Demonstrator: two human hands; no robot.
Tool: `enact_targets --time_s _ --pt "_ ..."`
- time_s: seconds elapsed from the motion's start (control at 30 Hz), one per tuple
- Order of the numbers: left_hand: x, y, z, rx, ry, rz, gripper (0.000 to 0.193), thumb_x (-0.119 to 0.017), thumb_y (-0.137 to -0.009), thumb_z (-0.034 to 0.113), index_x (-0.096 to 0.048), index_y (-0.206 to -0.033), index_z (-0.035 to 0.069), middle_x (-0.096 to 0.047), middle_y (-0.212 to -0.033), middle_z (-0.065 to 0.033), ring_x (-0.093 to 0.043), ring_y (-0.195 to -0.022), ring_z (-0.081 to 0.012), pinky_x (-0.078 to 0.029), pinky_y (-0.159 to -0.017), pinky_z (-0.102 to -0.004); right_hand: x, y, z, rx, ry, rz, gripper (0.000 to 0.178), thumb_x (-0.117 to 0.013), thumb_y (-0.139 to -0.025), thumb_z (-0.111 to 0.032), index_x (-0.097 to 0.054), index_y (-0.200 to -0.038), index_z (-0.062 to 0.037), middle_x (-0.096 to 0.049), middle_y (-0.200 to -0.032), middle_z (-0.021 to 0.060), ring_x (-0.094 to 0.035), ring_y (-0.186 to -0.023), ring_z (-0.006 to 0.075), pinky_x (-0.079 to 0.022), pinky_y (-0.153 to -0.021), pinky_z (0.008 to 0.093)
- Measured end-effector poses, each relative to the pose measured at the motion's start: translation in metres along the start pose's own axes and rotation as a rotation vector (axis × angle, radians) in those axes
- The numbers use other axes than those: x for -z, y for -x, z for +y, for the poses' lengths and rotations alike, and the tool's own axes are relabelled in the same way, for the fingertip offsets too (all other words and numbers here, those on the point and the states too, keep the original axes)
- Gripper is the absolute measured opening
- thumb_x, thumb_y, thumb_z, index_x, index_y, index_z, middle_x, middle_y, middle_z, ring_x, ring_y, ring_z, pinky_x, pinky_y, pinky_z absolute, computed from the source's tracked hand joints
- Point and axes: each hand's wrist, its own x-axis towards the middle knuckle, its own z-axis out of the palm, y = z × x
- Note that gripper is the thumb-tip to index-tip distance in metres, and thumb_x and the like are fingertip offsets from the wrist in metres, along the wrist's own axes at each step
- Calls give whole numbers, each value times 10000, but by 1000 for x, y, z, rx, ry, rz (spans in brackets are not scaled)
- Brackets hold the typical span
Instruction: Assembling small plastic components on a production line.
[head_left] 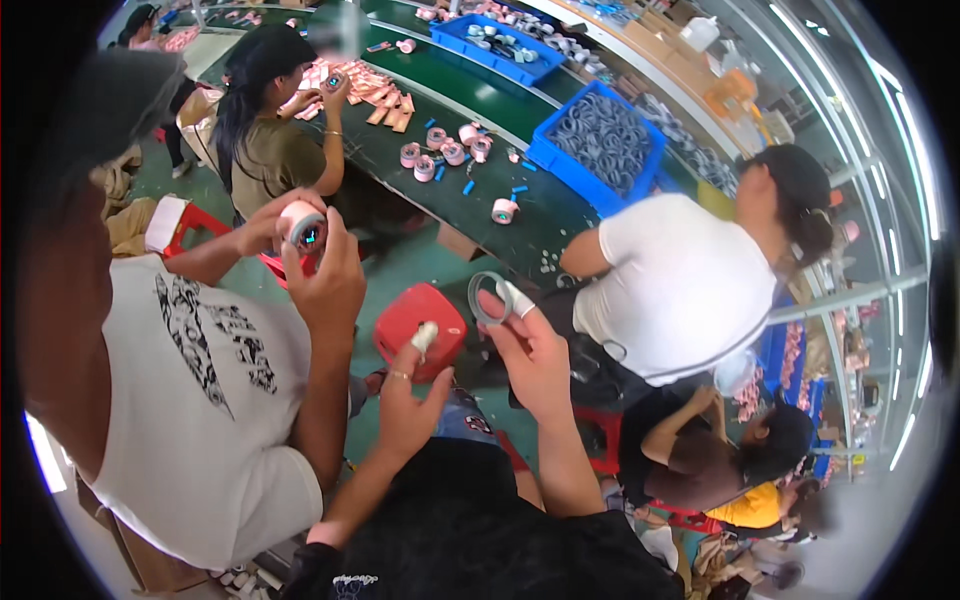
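Between the thumb and fingers of my right hand (538, 365) is a grey ring (472, 300), held upright so that its opening shows. White covers wrap fingertips on that hand. My left hand (408, 412) is raised beside it, apart from the ring, with thumb and index finger spread and nothing visible in it. A white cover (424, 336) sits on its index fingertip. Behind my left hand stands a red plastic stool (400, 318). To the left, a co-worker's two hands hold a small pink round device (300, 216) with a lit dark face.
Several pink round devices (452, 152) and small blue pieces lie on the dark green bench (400, 190) ahead. A blue bin (535, 150) full of grey rings stands at its right. A person in a white shirt (680, 285) sits close on my right; another (210, 400) is close on my left.
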Motion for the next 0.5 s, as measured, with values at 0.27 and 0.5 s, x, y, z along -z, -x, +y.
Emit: enact_targets --time_s 0.27,0.5 --pt "1 18 49 -390 -124 -182 749 -827 -702 -2 -518 -1383 32 -552 -1395 -149 -546 -1272 -287 -442 -1052 -356 0 99 -28 43 297 28 479 -681 -915 -63 -555 -1377 -69 -727 -1053 168 -734 -946 222 -539 -821 296" --pt "-6 38 28 -194 2 -244 686 -837 -720 15 -547 -1341 17 -590 -1327 -132 -575 -1226 -247 -472 -1006 -350 39 126 -60 100 -488 69 632 -630 -909 -23 -356 -1478 -10 -520 -1410 197 -606 -1191 382 -525 -968 451"
